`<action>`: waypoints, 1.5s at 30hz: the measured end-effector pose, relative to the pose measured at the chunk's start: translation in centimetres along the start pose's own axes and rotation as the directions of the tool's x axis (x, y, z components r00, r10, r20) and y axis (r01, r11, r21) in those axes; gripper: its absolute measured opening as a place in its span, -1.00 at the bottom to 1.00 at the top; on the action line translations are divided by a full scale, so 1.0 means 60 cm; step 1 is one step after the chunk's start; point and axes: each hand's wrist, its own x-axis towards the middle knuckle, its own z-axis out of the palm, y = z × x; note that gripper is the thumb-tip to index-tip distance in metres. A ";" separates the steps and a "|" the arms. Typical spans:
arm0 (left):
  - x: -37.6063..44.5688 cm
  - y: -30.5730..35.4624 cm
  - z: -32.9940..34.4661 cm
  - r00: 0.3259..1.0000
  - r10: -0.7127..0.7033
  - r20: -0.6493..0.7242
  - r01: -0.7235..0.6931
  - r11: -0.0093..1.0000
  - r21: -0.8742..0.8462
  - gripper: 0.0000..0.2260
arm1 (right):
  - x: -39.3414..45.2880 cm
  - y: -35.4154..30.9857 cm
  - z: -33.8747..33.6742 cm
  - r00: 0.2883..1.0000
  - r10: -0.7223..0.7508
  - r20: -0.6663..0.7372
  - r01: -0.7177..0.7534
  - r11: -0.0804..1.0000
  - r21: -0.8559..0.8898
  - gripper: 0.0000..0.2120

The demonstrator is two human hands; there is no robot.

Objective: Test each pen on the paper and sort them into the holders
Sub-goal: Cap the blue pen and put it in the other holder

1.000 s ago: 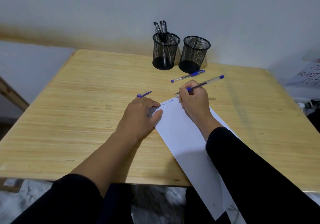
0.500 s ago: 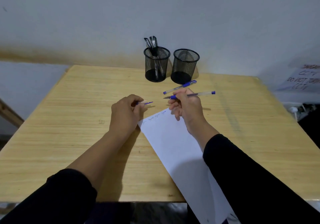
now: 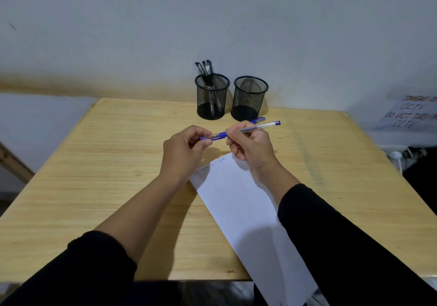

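In the head view, both hands were raised just above the wooden surface (image 3: pixel 94 163), meeting over the top end of the paper (image 3: pixel 236 201). The right hand (image 3: pixel 251 148) gripped a clear blue pen (image 3: pixel 257 127) with curled fingers, its blue end pointing right and away. The left hand (image 3: pixel 183 150) pinched the blue cap (image 3: pixel 212 137) at the pen's tip end between thumb and fingers; whether the cap was fully seated could not be told.

The paper lay slanted on the surface, its near end hanging over the front edge, with a few small blue scribbles (image 3: pixel 209 166) along its top edge. A second blue pen (image 3: pixel 259 119) lay on the surface behind the right hand, mostly hidden by it.

Two black mesh holders stood side by side at the back by the wall. The left holder (image 3: pixel 212 97) held several black pens (image 3: pixel 205 69) leaning upright; nothing could be made out inside the right holder (image 3: pixel 250 97). A handwritten sign (image 3: pixel 411 114) sat at the far right.
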 end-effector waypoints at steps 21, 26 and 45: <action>0.010 0.028 -0.046 0.999 0.054 0.008 -0.054 0.978 0.203 -0.89 | -0.036 -0.038 -0.039 0.998 0.056 -0.034 -0.052 0.994 0.093 -0.92; 0.036 0.056 -0.047 0.991 0.130 0.035 -0.134 0.959 0.250 -0.89 | -0.031 -0.070 -0.057 0.989 0.101 0.109 -0.055 0.930 -0.364 -0.93; 0.159 0.076 0.197 0.986 -0.054 -0.156 0.040 0.995 -0.090 -0.40 | 0.194 -0.171 -0.129 0.919 -0.331 -0.212 0.190 0.845 -0.499 -0.96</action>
